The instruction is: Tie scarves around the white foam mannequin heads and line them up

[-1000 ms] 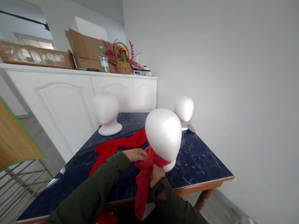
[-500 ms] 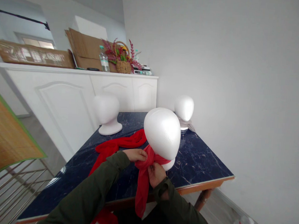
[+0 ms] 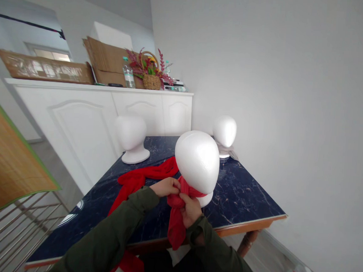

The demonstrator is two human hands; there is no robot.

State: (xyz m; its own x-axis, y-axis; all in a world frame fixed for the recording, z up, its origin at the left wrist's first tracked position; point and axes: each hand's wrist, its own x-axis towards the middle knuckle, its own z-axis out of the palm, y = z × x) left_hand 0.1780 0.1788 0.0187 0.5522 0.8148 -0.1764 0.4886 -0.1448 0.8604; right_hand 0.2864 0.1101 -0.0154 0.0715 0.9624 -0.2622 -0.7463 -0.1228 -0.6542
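A red scarf bunches around a foam head — left hand and right hand grip it.

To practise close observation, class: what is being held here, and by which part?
The left hand and right hand hold the red scarf by its gathered part, just under the foam head.
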